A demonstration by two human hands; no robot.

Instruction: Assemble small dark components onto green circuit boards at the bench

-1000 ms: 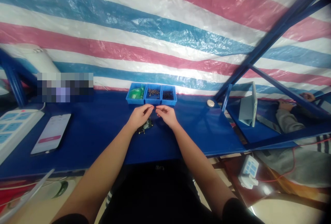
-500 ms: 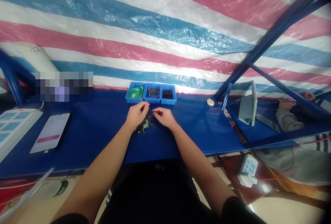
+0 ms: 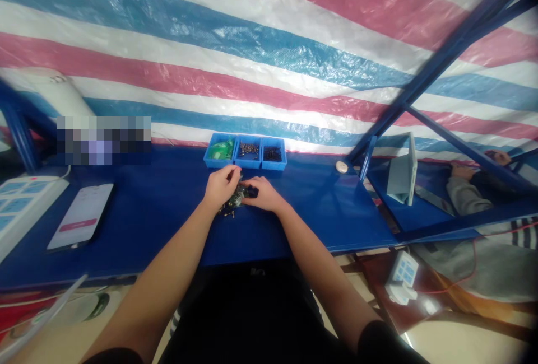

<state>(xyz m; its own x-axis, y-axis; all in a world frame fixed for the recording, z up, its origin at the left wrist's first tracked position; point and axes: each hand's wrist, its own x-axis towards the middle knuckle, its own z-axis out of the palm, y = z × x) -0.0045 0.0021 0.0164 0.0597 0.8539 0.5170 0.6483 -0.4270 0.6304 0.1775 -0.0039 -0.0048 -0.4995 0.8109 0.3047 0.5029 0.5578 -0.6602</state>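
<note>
Logging two bare hands working over a small heap of dark green electronic parts with metal legs [image 3: 235,203] on a blue workbench [image 3: 319,207], the heap lying right under and between the hands, a little in front of the parts tray. Left hand [image 3: 221,185] is half closed, fingers curled downward, fingertips at the heap's upper edge; can't tell if it's pinching anything. Right hand [image 3: 264,195] is also partly closed, lying low on the bench just beside the heap, with a small black piece [image 3: 253,191] showing at its fingertips; can't tell if it's gripped or only touched. Hands nearly touch each other. Blue three-compartment tray [image 3: 245,152] sits just beyond them: green bagged items [image 3: 221,150] in the left compartment, small dark screws [image 3: 249,149] in the middle, darker small parts [image 3: 272,154] in the right. Further left on the bench are a smartphone [image 3: 80,216] lying flat with its screen lit and a white power strip [image 3: 25,201] at the edge. A round white disc [image 3: 342,167] sits to the right. Past the blue steel frame [image 3: 437,67], a grey sleeve [image 3: 466,196] belongs to a co-worker, whose hand [image 3: 462,171] rests on a neighbouring bench. Striped plastic tarp [image 3: 235,56] hangs behind.
</note>
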